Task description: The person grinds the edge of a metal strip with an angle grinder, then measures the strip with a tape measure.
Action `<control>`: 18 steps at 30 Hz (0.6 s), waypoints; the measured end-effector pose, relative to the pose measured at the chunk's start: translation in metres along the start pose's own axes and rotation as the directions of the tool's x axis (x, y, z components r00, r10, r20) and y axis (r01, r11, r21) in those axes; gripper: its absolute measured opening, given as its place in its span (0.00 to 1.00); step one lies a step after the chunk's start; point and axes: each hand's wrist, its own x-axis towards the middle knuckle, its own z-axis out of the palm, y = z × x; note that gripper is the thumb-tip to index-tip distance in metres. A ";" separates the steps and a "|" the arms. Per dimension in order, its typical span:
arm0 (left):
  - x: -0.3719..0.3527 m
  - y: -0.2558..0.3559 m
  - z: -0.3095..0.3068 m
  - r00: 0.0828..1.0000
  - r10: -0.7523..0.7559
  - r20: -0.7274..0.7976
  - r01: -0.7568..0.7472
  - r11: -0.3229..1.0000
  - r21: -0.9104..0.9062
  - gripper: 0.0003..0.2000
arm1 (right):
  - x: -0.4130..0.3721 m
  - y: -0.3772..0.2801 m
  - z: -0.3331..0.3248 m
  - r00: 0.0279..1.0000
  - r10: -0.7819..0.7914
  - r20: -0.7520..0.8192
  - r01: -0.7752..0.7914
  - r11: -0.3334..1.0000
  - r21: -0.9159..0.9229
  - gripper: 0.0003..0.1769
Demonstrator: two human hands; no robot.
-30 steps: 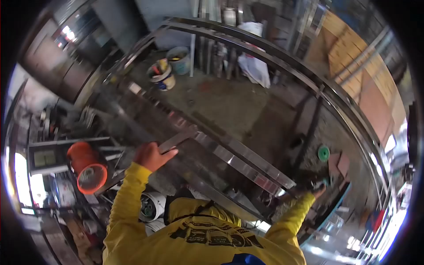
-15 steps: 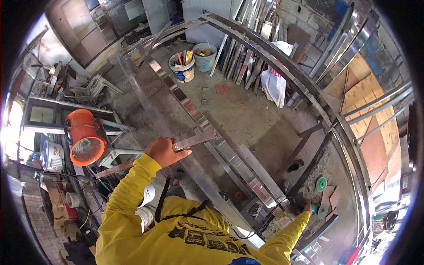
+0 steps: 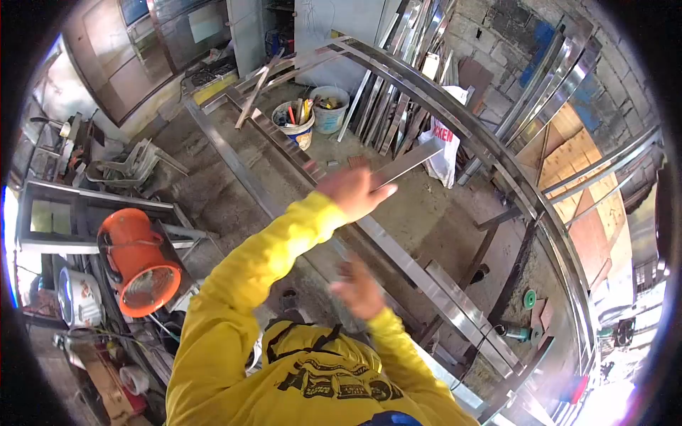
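My left hand (image 3: 353, 193) is closed round a short flat metal piece (image 3: 410, 162), whose free end points up and right, over the long metal beams. Slightly blurred, my right hand (image 3: 360, 287) is held nearer my body with its fingers apart and nothing in them. Below my hands a long shiny metal beam (image 3: 408, 264) runs down to the right, with a shorter bar (image 3: 462, 292) lying alongside it. A green power tool (image 3: 514, 331) rests at the lower right, away from both hands.
A curved metal frame (image 3: 490, 142) arches round the right side. An orange blower (image 3: 138, 263) stands at the left. Two buckets (image 3: 330, 119) (image 3: 301, 135) stand at the back, near leaning metal strips and a white sack (image 3: 444, 160). A green disc (image 3: 529, 299) lies at the right.
My left hand has moved right and up with the metal piece. My right hand has left the power tool at the lower right and come in toward the middle, opening.
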 end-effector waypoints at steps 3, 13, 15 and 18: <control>0.051 -0.014 -0.020 0.982 0.050 -0.180 -0.085 0.978 -0.191 0.34 | 0.093 -0.059 0.114 0.909 -0.346 -0.233 0.417 0.767 0.488 0.35; 0.179 -0.164 -0.115 0.891 -0.026 -0.453 -0.094 0.966 -0.240 0.43 | 0.325 -0.095 0.053 0.832 0.032 -0.554 0.382 0.690 0.615 0.17; 0.175 -0.246 -0.141 0.880 0.043 -0.473 -0.143 0.974 -0.178 0.40 | 0.397 -0.062 0.019 0.782 0.029 -0.623 0.417 0.718 0.557 0.21; 0.182 -0.417 -0.154 0.832 -0.167 -0.529 0.274 0.953 0.130 0.35 | 0.445 -0.078 -0.012 0.829 0.202 -0.521 0.299 0.628 0.719 0.23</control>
